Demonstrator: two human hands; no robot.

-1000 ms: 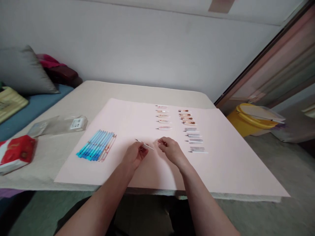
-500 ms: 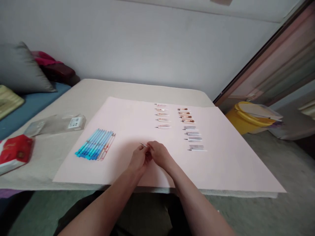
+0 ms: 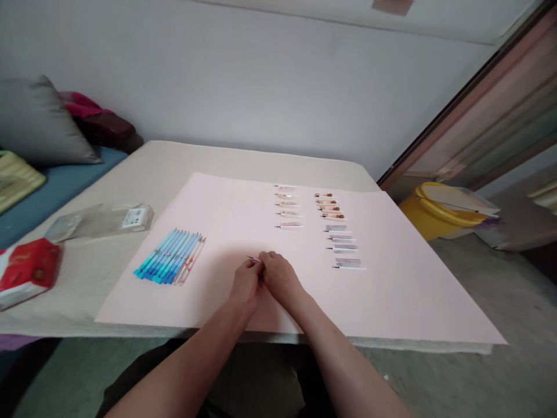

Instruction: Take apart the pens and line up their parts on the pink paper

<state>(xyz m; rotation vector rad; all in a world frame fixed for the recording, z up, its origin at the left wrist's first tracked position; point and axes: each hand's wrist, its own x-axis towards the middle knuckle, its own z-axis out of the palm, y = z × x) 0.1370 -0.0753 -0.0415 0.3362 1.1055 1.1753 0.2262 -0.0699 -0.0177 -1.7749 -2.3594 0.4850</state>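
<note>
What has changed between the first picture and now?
The right hand moved left and the left hand slightly right, so they now meet. The slim white stick was already in the left hand; now only its dark-tipped end shows between the hands. The blue pens and the rows of slim parts stayed as they were.

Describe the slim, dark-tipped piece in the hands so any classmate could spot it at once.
On the table find the large pink sheet, then the left hand and right hand together near its front edge. The slim piece pokes out between them, dark tip pointing to the picture's upper left. Unlike the similar pieces lying on the sheet, it is held.
</note>
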